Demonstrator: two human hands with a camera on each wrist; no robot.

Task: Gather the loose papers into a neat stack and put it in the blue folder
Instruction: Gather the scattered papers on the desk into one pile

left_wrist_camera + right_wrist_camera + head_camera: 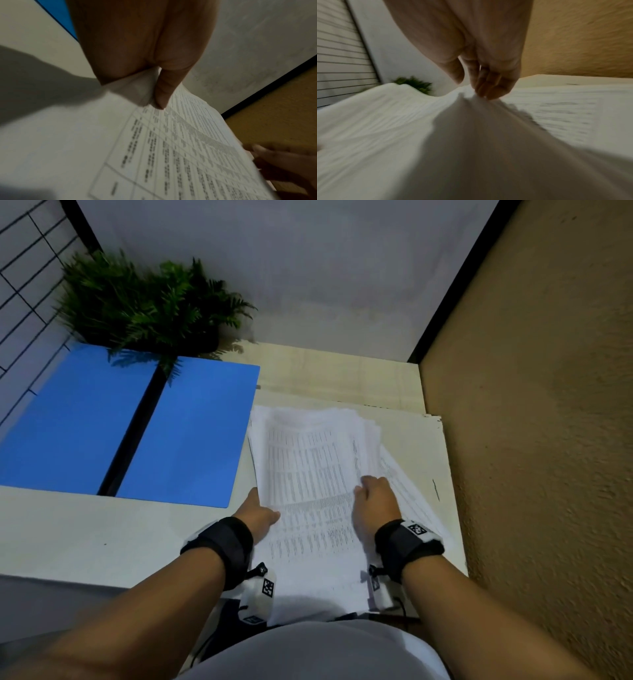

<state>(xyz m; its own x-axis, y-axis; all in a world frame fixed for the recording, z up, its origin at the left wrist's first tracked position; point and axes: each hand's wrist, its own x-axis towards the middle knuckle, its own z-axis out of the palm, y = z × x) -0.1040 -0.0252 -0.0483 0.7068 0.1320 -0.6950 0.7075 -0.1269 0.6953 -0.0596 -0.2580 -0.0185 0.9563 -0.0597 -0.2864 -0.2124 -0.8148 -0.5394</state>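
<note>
A stack of printed papers (308,467) lies on the white table, right of the open blue folder (191,433). My left hand (265,510) pinches the stack's left edge, thumb (161,97) on top of the sheets (180,148). My right hand (371,498) is at the stack's right edge with its fingers (488,90) curled down onto the paper (402,121). The stack bows up a little between the hands. A few loose sheets (407,487) stick out beneath it on the right. The folder's blue corner (60,14) shows behind my left hand.
A potted fern (144,302) stands behind the folder, overhanging its top. A wire grid panel (24,285) is at the far left. A tan textured wall (531,440) runs close along the table's (85,535) right side.
</note>
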